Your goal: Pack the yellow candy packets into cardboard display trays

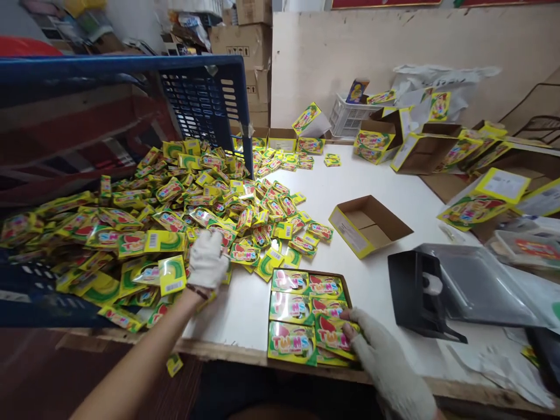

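My left hand (207, 261), in a white glove, is at the near edge of a heap of small yellow-green TWINS packets (170, 219). Its fingers curl down among them, and whatever they grip is hidden. An open display box (345, 286) near the table's front edge holds rows of these packets, printed faces up. My right hand (376, 344), in a grey-white glove with bare fingertips, pinches a TWINS packet (333, 333) at the box's near right corner. That packet lies slightly tilted over the ones beneath.
A blue plastic crate (245, 111) lies on its side behind the heap. An empty display box (363, 227) sits to the right, near a black tape dispenser (415, 291) and a clear plastic tray (476, 286). More open boxes (426, 151) line the back right. One packet (174, 364) lies below the table edge.
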### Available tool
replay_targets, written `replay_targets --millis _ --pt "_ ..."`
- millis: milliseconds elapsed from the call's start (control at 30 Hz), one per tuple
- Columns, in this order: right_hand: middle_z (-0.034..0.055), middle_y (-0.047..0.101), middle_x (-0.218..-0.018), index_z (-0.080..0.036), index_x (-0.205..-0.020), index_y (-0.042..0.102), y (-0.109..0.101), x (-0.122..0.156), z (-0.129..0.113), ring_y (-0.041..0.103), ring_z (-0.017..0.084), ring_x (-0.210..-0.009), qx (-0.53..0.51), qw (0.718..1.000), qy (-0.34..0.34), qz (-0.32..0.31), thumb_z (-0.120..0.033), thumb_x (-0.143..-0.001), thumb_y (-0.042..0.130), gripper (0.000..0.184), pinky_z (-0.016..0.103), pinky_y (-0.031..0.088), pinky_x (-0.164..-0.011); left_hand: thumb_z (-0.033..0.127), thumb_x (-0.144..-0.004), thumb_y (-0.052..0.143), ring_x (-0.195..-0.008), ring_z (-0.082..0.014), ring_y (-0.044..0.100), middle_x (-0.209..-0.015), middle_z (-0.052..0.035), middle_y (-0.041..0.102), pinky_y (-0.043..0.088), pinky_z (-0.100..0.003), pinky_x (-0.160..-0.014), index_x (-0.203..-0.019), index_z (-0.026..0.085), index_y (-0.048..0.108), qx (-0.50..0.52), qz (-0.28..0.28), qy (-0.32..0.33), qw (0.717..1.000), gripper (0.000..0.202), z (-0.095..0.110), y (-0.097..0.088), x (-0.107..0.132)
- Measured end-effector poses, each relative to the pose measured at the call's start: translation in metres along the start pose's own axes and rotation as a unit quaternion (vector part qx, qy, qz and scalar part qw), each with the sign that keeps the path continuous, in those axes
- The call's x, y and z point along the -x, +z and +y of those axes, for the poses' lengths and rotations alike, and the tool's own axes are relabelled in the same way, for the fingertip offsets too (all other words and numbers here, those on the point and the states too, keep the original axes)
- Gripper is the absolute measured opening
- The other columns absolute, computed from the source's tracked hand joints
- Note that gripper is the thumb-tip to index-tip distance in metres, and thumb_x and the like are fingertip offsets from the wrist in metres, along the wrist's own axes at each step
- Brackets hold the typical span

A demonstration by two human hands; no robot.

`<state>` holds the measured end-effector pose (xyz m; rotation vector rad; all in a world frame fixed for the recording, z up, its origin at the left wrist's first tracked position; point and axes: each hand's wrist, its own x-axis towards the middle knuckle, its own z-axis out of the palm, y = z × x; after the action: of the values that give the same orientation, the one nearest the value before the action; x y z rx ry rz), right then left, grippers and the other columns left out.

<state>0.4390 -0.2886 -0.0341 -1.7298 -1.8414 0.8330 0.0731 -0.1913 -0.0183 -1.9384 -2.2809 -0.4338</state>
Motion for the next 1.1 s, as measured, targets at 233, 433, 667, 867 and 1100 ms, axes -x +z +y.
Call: replay_targets --millis 233,433,667,867,1100 --pt "0.0089 0.065 -0.093 -0.019 -0.084 0.058 0.028 0.006 0.007 0.057 0.024 -0.091 0.139 0.97 -0.185 0.077 -0.02 -0.089 0.046 0.013 0.042 0.046 -0.084 0.018 -0.077 0.052 -0.126 -0.0373 0.043 -0.129 -0.0138 0.052 0.028 -0.053 -0.105 -0.131 0.016 0.051 -0.129 -0.096 0.124 0.979 0.054 -0.03 -0.007 -0.049" --pt "0.009 0.064 -0.1 -0.019 -0.088 0.059 0.017 -0.003 0.007 0.053 0.025 -0.098 0.164 0.956 -0.244 0.008 -0.019 -0.089 0.05 0.009 0.042 0.044 -0.088 0.023 -0.081 0.051 -0.102 -0.0325 0.052 -0.106 -0.0118 0.057 0.041 -0.045 -0.087 -0.106 0.013 0.06 -0.106 -0.103 0.105 0.983 0.028 -0.029 -0.039 -0.044" --pt "0.0079 0.068 -0.097 -0.019 -0.096 0.064 0.002 -0.028 -0.014 0.061 0.022 -0.093 0.082 0.971 -0.214 0.068 -0.019 -0.093 0.044 0.02 0.036 0.048 -0.084 0.054 -0.077 0.064 -0.083 -0.0212 0.061 -0.097 -0.0062 0.066 0.052 -0.032 -0.069 -0.103 0.018 0.06 0.531 -0.211 -0.103 0.814 0.045 0.034 -0.03 0.031" --pt "0.0073 0.067 -0.093 -0.019 -0.087 0.066 0.007 -0.028 -0.023 0.062 0.022 -0.086 0.147 0.969 -0.123 -0.159 -0.013 -0.086 0.055 0.012 0.035 0.053 -0.079 0.048 -0.073 0.074 -0.095 -0.0226 0.066 -0.107 -0.0065 0.069 0.059 -0.035 -0.078 -0.103 0.018 0.062 0.702 -0.283 -0.127 0.641 0.044 0.109 -0.017 0.071" --pt "0.0125 0.064 -0.117 -0.019 -0.115 0.059 0.022 0.018 0.007 0.055 0.026 -0.119 0.104 0.957 -0.272 0.006 -0.007 -0.085 0.045 0.035 0.046 0.049 -0.101 0.043 -0.068 0.079 -0.094 -0.0238 0.068 -0.106 -0.0067 0.07 0.06 -0.038 -0.08 -0.1 0.017 0.062 0.718 -0.326 -0.168 0.592 0.045 0.132 -0.013 0.084"
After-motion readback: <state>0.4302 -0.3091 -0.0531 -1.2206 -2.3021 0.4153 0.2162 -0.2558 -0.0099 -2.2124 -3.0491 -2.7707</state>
